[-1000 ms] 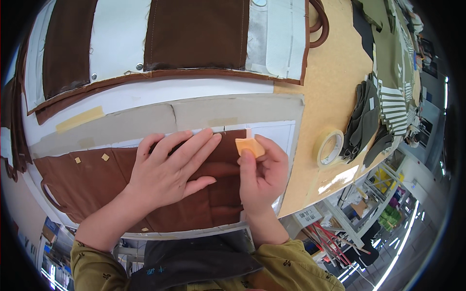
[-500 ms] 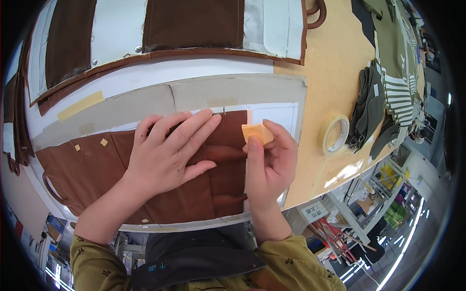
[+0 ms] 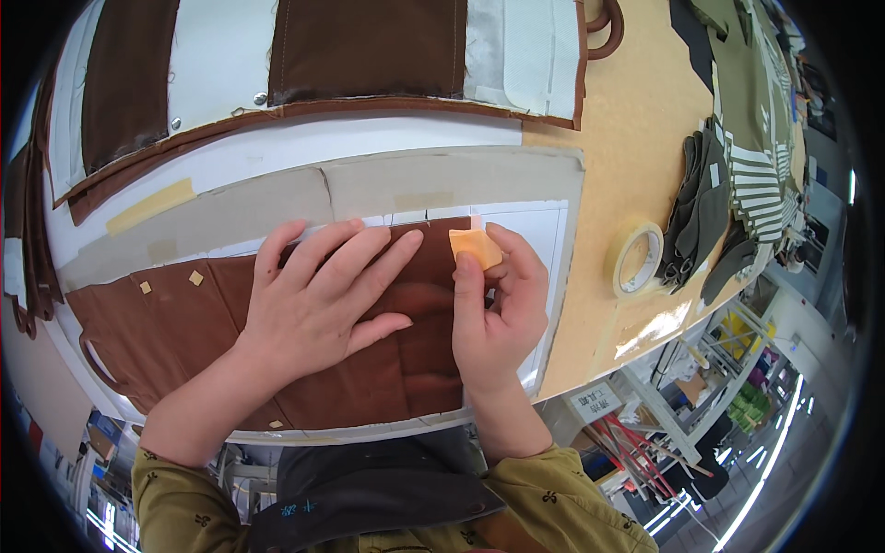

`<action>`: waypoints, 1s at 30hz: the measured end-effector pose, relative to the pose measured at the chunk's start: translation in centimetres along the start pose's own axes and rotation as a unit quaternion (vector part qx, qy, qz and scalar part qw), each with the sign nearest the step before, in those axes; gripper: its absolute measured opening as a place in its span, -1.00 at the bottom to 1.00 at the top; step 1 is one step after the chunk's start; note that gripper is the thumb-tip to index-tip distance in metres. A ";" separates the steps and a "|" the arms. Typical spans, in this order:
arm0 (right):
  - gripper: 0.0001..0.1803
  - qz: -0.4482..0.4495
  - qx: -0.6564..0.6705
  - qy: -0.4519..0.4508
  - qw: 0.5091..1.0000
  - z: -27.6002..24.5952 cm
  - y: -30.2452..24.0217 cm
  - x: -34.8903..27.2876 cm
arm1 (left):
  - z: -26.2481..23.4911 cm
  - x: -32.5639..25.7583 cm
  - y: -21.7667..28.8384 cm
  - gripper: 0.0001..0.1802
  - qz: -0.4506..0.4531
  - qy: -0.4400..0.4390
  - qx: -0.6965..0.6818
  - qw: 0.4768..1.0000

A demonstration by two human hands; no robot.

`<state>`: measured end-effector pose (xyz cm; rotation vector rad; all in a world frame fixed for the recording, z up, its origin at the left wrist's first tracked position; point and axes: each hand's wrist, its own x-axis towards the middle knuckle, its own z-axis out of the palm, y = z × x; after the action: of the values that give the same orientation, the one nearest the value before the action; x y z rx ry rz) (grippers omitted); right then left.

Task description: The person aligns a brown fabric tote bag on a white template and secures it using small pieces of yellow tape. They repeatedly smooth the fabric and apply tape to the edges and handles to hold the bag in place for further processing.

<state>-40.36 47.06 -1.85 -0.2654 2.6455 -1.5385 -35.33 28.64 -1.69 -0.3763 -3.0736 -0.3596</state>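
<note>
Left hand (image 3: 318,304) lies open, fingers spread, across the brown panel (image 3: 429,318), seemingly to keep it flat on the grey-edged board (image 3: 263,198) beneath. Right hand (image 3: 498,318) pinches a small orange piece (image 3: 472,247) by its near side at the panel's far right corner, apparently leaving its far edge free. Right of the board sits a tape roll (image 3: 616,263).

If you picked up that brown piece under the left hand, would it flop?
Probably: the brown piece shows soft ripples and creases. It likely wouldn't roll, since it lies flat beneath the left hand.
</note>
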 end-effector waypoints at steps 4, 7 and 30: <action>-0.61 -0.020 0.001 0.005 1.000 -0.1 0.3 -0.1 | 0.2 0.4 0.2 -0.31 0.013 0.054 0.070 0.996; -0.60 -0.012 0.009 0.002 1.000 -0.2 0.4 -0.3 | 0.2 0.9 0.1 -0.31 0.016 0.058 0.077 0.995; -0.59 -0.006 0.020 -0.009 1.000 -0.6 0.5 -0.5 | 0.2 2.3 -1.3 -0.39 0.064 0.047 -0.032 0.996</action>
<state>-40.00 47.90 -1.95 -0.2923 2.6004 -1.5839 -37.84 28.01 -2.10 -0.5387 -2.9337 -0.4564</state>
